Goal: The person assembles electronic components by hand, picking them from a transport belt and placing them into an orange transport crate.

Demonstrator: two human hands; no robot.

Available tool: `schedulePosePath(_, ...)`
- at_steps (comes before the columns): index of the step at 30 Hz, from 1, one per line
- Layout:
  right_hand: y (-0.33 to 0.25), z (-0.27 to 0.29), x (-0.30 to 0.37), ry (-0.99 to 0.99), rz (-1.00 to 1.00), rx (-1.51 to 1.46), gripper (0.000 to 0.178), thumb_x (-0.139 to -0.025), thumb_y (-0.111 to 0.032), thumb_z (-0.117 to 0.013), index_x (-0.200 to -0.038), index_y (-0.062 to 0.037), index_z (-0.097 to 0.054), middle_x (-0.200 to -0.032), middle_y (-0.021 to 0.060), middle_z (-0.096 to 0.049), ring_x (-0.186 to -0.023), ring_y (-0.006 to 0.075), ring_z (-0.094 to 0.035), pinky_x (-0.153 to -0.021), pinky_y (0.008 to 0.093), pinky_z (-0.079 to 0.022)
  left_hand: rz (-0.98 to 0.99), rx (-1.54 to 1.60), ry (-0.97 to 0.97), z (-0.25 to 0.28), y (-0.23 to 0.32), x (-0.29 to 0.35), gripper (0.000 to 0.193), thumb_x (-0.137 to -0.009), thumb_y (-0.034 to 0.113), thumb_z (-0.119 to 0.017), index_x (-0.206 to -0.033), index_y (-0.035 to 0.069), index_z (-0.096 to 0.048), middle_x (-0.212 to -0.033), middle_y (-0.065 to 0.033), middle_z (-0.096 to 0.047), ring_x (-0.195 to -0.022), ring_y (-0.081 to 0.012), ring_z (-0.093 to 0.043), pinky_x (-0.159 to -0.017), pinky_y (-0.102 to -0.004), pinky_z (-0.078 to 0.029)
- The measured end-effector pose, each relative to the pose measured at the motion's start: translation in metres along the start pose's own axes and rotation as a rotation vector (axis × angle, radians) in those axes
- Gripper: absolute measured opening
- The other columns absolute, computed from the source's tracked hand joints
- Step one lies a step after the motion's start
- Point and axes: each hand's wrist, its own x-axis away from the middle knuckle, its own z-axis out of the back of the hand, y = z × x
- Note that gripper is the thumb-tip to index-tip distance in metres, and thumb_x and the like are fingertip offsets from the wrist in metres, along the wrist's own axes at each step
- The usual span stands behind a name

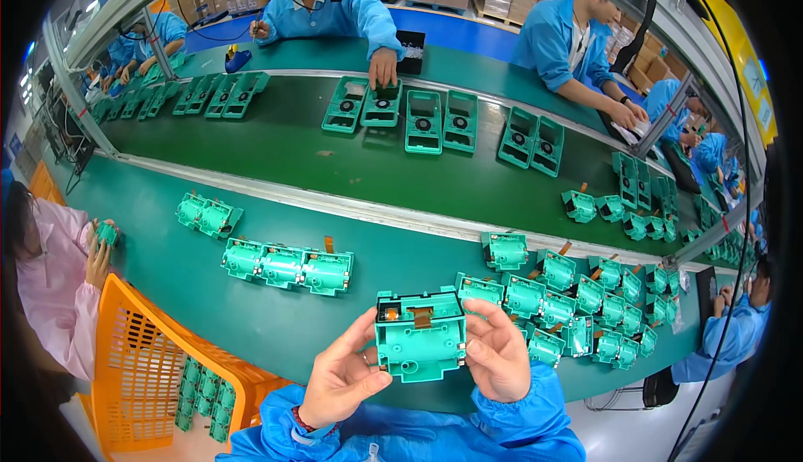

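Observation:
Between my two hands, above the near edge of the green table, is a green plastic housing (418,347) with a black rim, a brown flat ribbon cable and a copper-coloured part at its upper left. My left hand (341,372) grips its left side, thumb at the lower corner. On the right side, my right hand (502,352) holds it with thumb and fingers. Just beyond my right hand stand several similar green housings (524,296) in rows, some with ribbon cables sticking up. A row of joined-up housings (284,266) lies left of my hands.
An orange crate (134,353) holding more housings stands at the lower left, beside a person in pink (58,286). Past a metal rail (335,208), a green conveyor (293,157) carries trays with round black parts (424,123). Co-workers in blue (335,19) work across it.

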Motion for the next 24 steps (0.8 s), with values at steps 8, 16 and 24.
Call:
schedulePosePath(8, -0.015, -0.007, 0.008, 0.021, -0.010, 0.376, 0.013, -0.082, 0.004, -0.053, -0.095, 0.0021, -0.051, -0.117, 0.0161, -0.047, -0.098, 0.0133, -0.052, -0.084, 0.0266, -0.042, -0.160, -0.263, -0.049, 0.001, -0.005, 0.007, 0.064, -0.076, -0.011, -0.055, -0.131, 0.000, -0.026, -0.129, -0.0148, -0.027, -0.116, -0.0286, -0.038, -0.092, -0.0424, -0.040)
schedulePosePath(16, 0.035, 0.035, 0.005, 0.130, -0.503, 0.160, 0.010, -0.085, -0.008, -0.054, -0.090, 0.0007, -0.053, -0.096, 0.0047, -0.054, -0.088, 0.0112, -0.053, -0.084, 0.0278, -0.044, 0.182, -0.249, 0.204, 0.021, -0.023, 0.039, 0.060, -0.077, -0.012, -0.053, -0.131, 0.000, -0.027, -0.124, -0.0134, -0.035, -0.111, -0.0246, -0.043, -0.090, -0.0359, -0.042)
schedulePosePath(24, 0.080, 0.054, 0.022, 0.254, -0.475, 0.317, 0.010, -0.084, -0.007, -0.055, -0.085, 0.0023, -0.054, -0.094, 0.0061, -0.055, -0.082, 0.0110, -0.054, -0.074, 0.0244, -0.046, 0.037, -1.553, 0.149, 0.022, -0.037, 0.046, 0.061, -0.065, 0.019, -0.073, -0.116, 0.003, -0.046, -0.125, -0.0196, -0.036, -0.122, -0.0356, -0.029, -0.096, -0.0495, -0.027)
